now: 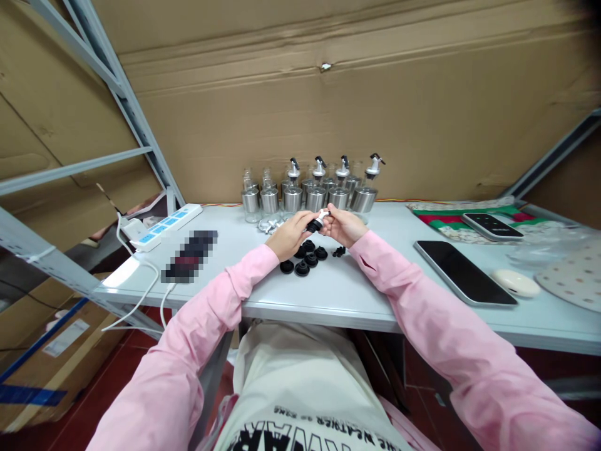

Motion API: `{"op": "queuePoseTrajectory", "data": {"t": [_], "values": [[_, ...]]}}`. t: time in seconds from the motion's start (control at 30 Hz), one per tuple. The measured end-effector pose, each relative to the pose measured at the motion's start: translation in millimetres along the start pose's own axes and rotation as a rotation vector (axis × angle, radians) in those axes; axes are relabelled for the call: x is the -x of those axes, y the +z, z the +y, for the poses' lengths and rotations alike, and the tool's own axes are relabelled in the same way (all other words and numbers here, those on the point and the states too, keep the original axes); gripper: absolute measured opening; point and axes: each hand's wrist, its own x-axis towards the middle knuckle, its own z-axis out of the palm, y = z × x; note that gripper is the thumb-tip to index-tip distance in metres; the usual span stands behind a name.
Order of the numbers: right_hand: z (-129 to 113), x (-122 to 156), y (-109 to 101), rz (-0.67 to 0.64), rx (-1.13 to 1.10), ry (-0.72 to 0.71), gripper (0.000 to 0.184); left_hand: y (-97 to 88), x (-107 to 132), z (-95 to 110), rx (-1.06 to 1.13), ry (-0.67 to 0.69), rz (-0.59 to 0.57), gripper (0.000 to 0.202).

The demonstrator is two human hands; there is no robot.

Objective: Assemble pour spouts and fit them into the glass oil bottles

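**Pink, black and silver on pale grey**

At the centre, the small black-and-white plastic pourer cap point(315, 223) has a black base and a white tip. At its 6 o'clock lie round matt black rubber stoppers point(305, 260), and at 12 o'clock stand shiny silver steel-and-clear-glass bottles point(310, 194). At 9 o'clock, the white plastic power strip point(164, 227) has blue sockets. At 3 o'clock are a glossy black flat tablet point(462, 272), a red, green and white striped cloth point(439, 220) and a cream dotted round mat point(573, 279). The long fabric sleeves point(422, 313) are plain pink, and the flat table point(347, 300) is pale grey.

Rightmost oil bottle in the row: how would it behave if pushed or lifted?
The oil bottle looks squat with a wide steel base, so it probably slides rather than tips. Polished steel may be slippery, and the clear glass-like upper part could be fragile.
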Motion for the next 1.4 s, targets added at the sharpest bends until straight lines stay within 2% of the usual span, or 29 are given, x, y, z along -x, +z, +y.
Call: {"op": "queuePoseTrajectory", "data": {"t": [0.77, 0.93, 1.1, 1.17, 1.27, 1.33, 1.4], "values": [[1, 3, 4, -0.015, 0.016, 0.023, 0.024, -1.1, -1, 0, -0.102, -0.035, -0.012, 0.033], [1, 1, 1, -0.044, -0.005, 0.016, 0.020, -1.3, -1, -5, -0.054, -0.028, 0.033, 0.036], [2, -1, -1, -0.038, 0.081, -0.012, 0.008, 1.6, 0, -10, 0.054, -0.103, 0.077, 0.035], [3, -2, -1, 0.050, 0.194, -0.071, 0.006, 2.7, 1, -10, 0.095, -0.131, 0.076, 0.032], [6, -3, -1, 0.186, 0.465, -0.322, 0.000, 3.2, 1, -9, 0.133, -0.199, 0.093, 0.029], [8, -2, -1, 0.167, 0.602, -0.462, 0.004, 3.0, 0, -9, 0.156, -0.258, 0.121, 0.027], [11, -1, -1, 0.088, 0.681, -0.502, 0.011, 2.9, 0, -10, 0.183, -0.315, 0.160, 0.026]]}}
